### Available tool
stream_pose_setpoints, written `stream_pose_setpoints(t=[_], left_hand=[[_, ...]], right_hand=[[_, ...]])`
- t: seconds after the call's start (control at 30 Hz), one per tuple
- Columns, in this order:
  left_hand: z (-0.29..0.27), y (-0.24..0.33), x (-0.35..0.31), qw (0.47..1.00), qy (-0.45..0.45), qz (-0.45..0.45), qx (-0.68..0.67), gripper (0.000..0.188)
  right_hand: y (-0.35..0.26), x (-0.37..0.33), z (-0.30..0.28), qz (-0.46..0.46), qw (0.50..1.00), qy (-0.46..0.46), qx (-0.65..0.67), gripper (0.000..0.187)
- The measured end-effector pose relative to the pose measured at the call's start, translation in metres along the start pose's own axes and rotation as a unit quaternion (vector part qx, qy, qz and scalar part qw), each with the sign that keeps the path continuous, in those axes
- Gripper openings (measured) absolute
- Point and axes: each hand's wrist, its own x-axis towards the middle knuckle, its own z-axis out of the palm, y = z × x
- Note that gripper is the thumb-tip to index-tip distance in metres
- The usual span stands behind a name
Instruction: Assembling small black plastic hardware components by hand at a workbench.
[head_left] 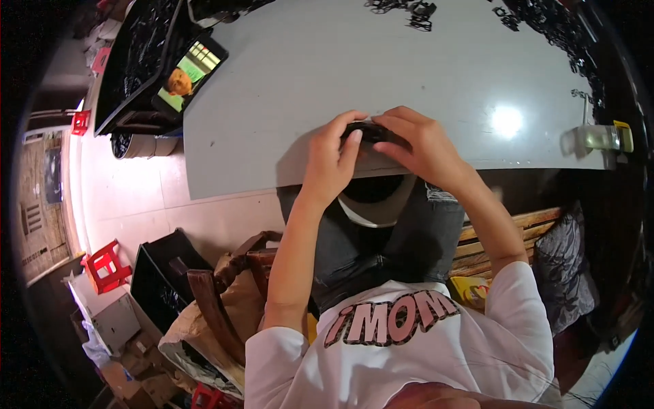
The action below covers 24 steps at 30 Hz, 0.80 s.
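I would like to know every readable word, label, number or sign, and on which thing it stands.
White T-shirt: large pink lettering with dark, patterned outlines, readable, but I do not copy wording.
Yellow item: any marks are too small to read.
Lit screen: no text can be made out.

Tbl. [306, 68]: grey top, strong glare spot [507, 121] at R. Flr. [129, 187]: pale tile, L. Red stool [107, 267], dk. wood chair [211, 303], lower L; wood slats [477, 250], lower R.
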Motion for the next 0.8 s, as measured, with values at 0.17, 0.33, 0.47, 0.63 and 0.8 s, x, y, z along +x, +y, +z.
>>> stream_pose_setpoints(t=[0.17,0.33,0.47,0.63,0.8], left_hand=[[0.003,0.004,-0.005,0.995,-0.026,-0.002,-0.097,0.023],[0.004,0.001,-0.006,0.995,-0.032,-0.016,-0.097,0.022],[0.004,-0.002,-0.001,0.991,0.007,-0.014,-0.132,0.019],[0.004,-0.001,-0.001,0.995,0.016,-0.024,-0.094,0.016],[0.008,0.000,0.001,0.997,-0.002,-0.015,-0.082,0.019]], right_hand=[[0.010,-0.001,-0.011,0.287,0.899,-0.152,0.293,0.023],[0.025,0.009,-0.018,0.172,0.938,-0.153,0.260,0.020],[0.088,0.063,-0.038,-0.023,0.990,0.119,-0.068,0.029],[0.131,0.133,-0.043,0.172,0.947,0.103,-0.252,0.062],[0.162,0.150,-0.038,0.070,0.959,0.104,-0.254,0.068]])
